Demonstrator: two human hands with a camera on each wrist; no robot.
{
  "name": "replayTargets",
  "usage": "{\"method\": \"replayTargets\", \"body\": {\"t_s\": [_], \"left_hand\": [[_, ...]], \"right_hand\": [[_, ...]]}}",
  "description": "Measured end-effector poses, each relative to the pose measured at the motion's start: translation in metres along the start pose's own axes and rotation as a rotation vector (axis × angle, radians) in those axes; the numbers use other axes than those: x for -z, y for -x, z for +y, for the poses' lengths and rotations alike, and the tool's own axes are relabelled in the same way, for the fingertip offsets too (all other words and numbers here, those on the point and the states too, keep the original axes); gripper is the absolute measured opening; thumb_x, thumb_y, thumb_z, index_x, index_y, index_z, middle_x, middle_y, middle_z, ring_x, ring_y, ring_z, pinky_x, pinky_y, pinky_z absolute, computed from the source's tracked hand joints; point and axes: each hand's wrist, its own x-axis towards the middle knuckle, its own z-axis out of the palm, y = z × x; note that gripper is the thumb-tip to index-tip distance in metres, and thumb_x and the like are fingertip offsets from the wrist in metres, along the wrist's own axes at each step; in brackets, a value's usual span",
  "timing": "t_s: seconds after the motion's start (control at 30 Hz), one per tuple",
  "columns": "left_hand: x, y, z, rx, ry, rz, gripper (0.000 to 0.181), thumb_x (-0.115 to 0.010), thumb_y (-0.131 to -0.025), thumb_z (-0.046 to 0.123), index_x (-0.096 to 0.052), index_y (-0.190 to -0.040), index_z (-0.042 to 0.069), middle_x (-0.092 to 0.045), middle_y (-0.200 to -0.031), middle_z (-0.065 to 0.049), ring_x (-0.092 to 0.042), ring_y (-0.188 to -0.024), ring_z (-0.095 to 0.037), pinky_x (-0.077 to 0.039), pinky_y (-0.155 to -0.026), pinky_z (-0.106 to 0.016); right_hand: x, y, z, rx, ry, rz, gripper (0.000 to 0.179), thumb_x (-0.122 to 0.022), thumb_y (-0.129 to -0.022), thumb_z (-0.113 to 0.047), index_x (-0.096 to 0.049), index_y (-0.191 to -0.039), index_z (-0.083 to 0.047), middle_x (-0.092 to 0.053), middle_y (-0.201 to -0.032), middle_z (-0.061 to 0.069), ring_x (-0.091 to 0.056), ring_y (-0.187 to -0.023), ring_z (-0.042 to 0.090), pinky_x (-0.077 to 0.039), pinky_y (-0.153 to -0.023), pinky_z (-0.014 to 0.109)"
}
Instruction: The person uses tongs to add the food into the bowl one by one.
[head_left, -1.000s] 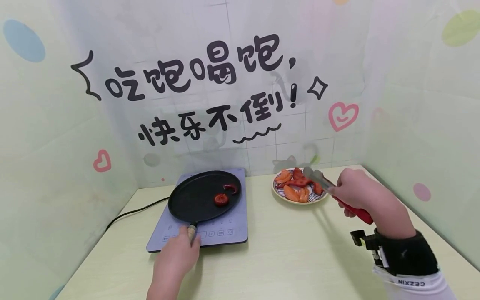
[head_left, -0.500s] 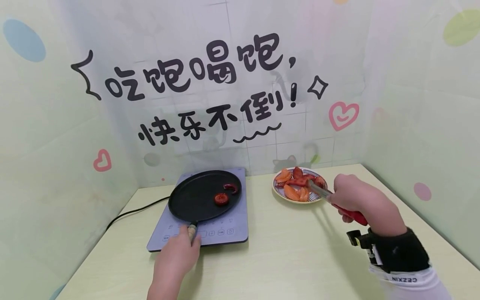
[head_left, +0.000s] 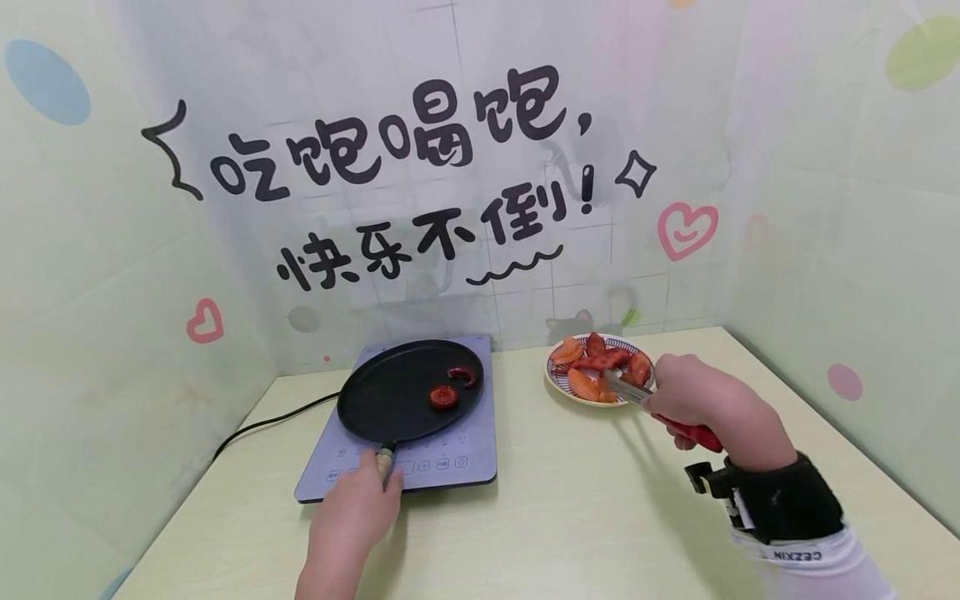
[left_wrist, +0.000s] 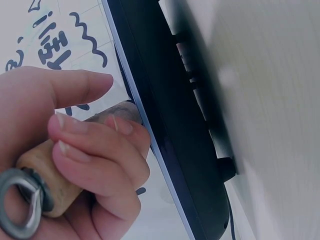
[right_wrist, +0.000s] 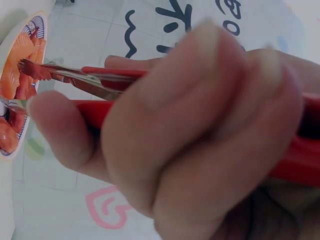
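A pair of red-handled metal tongs reaches in from the right over a round white plate with a blue-lined pattern, which sits near the table's back edge, towards its back right corner. The tongs' two arms stand a little apart, their tips among the food; whether they grip a piece cannot be told. On the plate lie orange wedge-shaped pieces and a wavy red strip, with other reddish pieces about them. The right hand has its fingers curled round the tongs' red handles, just beside the plate's near right rim; its wrist wears a black band above a white sleeve. Well apart to the left, a flat round black frying pan rests on a lavender-grey induction hob at the left half of the table's back edge. In the pan, near its right side, lie a red round slice and a dark red curved piece. The left hand is closed round the pan's wooden handle, which ends in a metal ring and points to the table's front edge. A black cord runs from the hob to the left edge of the pale wood table. Behind stands a pale wall covering with black Chinese lettering.
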Motion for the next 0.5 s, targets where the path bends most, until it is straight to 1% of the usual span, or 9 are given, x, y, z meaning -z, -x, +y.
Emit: {"method": "replayTargets", "body": {"t_s": [0.1, 0.23, 0.37, 0.5], "left_hand": [[0.0003, 0.0003, 0.0002, -0.003, 0.003, 0.002, 0.065, -0.055, -0.107, 0.035, -0.041, -0.153, -0.009, -0.063, -0.134, -0.041, -0.064, -0.121, -0.058, -0.056, -0.086, -0.065], [0.0003, 0.0007, 0.0005, 0.000, 0.005, 0.002, 0.065, -0.055, -0.107, 0.035, -0.041, -0.154, -0.009, -0.063, -0.134, -0.041, -0.064, -0.121, -0.058, -0.056, -0.087, -0.065], [0.0000, 0.0010, 0.0005, 0.002, 0.005, 0.004, 0.066, -0.055, -0.107, 0.035, -0.041, -0.154, -0.009, -0.063, -0.134, -0.041, -0.064, -0.121, -0.058, -0.056, -0.087, -0.065], [-0.0001, 0.0013, 0.0002, 0.001, 0.005, 0.006, 0.066, -0.055, -0.107, 0.035, -0.041, -0.154, -0.009, -0.063, -0.134, -0.041, -0.064, -0.121, -0.059, -0.056, -0.087, -0.065]], "right_hand": [[-0.0021, -0.0022, -0.0025, -0.008, 0.011, -0.006, 0.016, -0.061, -0.103, -0.011, -0.060, -0.094, 0.003, -0.061, -0.064, 0.009, -0.063, -0.049, 0.016, -0.055, -0.054, 0.029], [-0.0047, -0.0045, -0.0048, -0.016, 0.038, -0.004, 0.013, -0.060, -0.102, -0.009, -0.059, -0.095, 0.002, -0.062, -0.067, 0.010, -0.064, -0.049, 0.017, -0.053, -0.054, 0.029], [-0.0073, -0.0058, -0.0063, -0.014, 0.084, -0.006, 0.012, -0.059, -0.101, -0.009, -0.060, -0.093, 0.000, -0.062, -0.066, 0.009, -0.062, -0.049, 0.016, -0.051, -0.053, 0.028], [-0.0095, -0.0080, -0.0074, -0.012, 0.125, -0.011, 0.018, -0.059, -0.101, -0.011, -0.060, -0.086, -0.003, -0.060, -0.061, 0.006, -0.058, -0.048, 0.015, -0.049, -0.052, 0.026]]}}
